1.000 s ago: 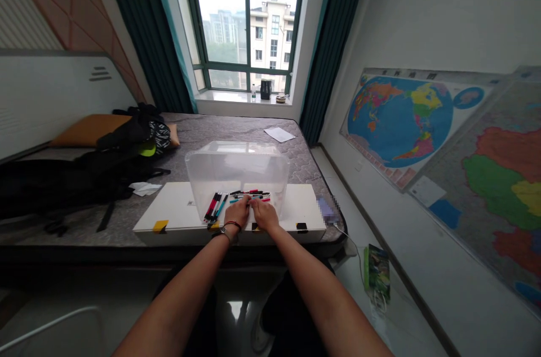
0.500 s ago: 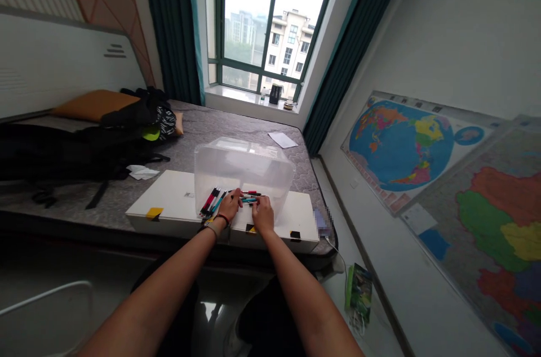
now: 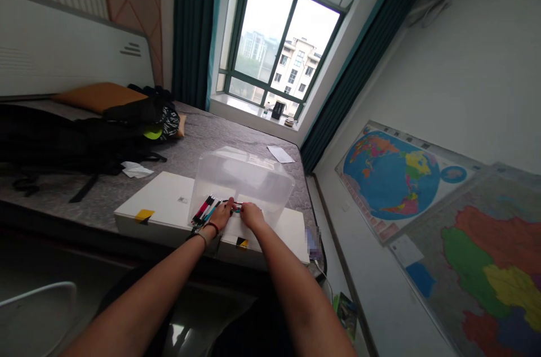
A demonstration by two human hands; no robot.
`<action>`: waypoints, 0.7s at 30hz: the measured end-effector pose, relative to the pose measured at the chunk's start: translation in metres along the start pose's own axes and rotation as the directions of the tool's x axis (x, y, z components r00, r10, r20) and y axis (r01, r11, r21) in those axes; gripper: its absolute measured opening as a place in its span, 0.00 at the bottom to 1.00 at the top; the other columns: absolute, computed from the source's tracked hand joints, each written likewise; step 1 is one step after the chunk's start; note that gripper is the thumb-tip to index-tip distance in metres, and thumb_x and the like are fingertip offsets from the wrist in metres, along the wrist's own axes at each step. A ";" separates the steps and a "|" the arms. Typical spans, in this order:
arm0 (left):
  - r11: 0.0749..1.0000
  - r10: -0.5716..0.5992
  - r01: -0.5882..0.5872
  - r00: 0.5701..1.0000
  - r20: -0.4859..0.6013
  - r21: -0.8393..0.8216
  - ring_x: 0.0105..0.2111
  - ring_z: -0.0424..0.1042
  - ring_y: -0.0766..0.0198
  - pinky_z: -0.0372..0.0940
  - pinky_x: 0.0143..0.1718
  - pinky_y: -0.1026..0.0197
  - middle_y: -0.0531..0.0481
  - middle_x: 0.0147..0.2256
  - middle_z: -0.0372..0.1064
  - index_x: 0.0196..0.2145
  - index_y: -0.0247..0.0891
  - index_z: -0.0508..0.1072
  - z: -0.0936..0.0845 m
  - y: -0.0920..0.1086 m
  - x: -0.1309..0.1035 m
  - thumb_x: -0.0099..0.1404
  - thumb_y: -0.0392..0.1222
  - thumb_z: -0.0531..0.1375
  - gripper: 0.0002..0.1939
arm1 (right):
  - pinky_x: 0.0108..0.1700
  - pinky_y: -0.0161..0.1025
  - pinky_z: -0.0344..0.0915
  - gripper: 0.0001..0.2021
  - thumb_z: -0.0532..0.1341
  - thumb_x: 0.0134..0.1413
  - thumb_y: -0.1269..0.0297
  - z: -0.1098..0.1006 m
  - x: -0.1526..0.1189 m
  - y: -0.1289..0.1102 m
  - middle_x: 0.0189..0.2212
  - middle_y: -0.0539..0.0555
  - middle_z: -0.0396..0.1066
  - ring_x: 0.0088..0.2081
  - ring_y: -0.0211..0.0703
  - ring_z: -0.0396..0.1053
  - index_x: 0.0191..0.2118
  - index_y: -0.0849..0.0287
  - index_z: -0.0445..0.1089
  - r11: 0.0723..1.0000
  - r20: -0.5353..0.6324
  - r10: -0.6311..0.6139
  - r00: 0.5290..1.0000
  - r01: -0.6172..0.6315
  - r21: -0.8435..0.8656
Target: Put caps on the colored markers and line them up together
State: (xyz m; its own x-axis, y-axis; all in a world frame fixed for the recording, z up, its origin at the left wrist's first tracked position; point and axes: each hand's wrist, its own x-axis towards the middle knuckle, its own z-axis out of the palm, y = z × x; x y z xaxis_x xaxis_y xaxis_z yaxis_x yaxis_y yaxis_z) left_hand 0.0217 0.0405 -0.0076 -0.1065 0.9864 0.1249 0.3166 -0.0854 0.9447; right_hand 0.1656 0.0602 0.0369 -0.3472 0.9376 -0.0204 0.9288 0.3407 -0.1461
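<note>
A clear plastic bin (image 3: 262, 181) lies on its side on white boxes (image 3: 169, 195), its opening towards me. Several pens (image 3: 205, 208), red, black and teal, lie in a row at its left. My left hand (image 3: 222, 214) is just right of that row, its fingers closed around the ends of some pens. Close beside it, my right hand (image 3: 252, 215) has its fingers bent together at the other ends of those pens. The pens between the hands are mostly covered by the fingers.
The boxes rest on a grey mattress (image 3: 236, 140). A black bag (image 3: 76, 143) and an orange cushion (image 3: 101, 97) lie at the left, with a crumpled tissue (image 3: 136, 170) nearby. White paper (image 3: 280, 154) lies behind the bin. Maps (image 3: 393, 171) hang on the right wall.
My right hand has moved left, closer to my left hand, and the pens between them are now more covered. The camera view has tilted and shifted.
</note>
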 end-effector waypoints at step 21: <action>0.999 0.034 -0.034 0.999 0.000 0.034 0.26 0.67 0.60 0.56 0.29 0.61 0.50 0.22 0.68 0.25 0.39 0.72 -0.004 0.006 0.000 0.65 0.61 0.44 0.28 | 0.38 0.38 0.65 0.07 0.62 0.46 0.74 -0.022 0.017 0.005 0.36 0.61 0.75 0.37 0.50 0.73 0.33 0.61 0.76 0.919 0.115 -0.316 0.942 0.334 -0.209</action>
State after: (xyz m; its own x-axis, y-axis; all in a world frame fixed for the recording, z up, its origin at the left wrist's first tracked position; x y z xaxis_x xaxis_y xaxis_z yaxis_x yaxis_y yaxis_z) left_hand 0.0200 0.0394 -0.0008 -0.0955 0.9829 0.1573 0.3522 -0.1145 0.9289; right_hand 0.1673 0.0798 0.0573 -0.6352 0.7675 -0.0867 0.7651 0.6406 0.0659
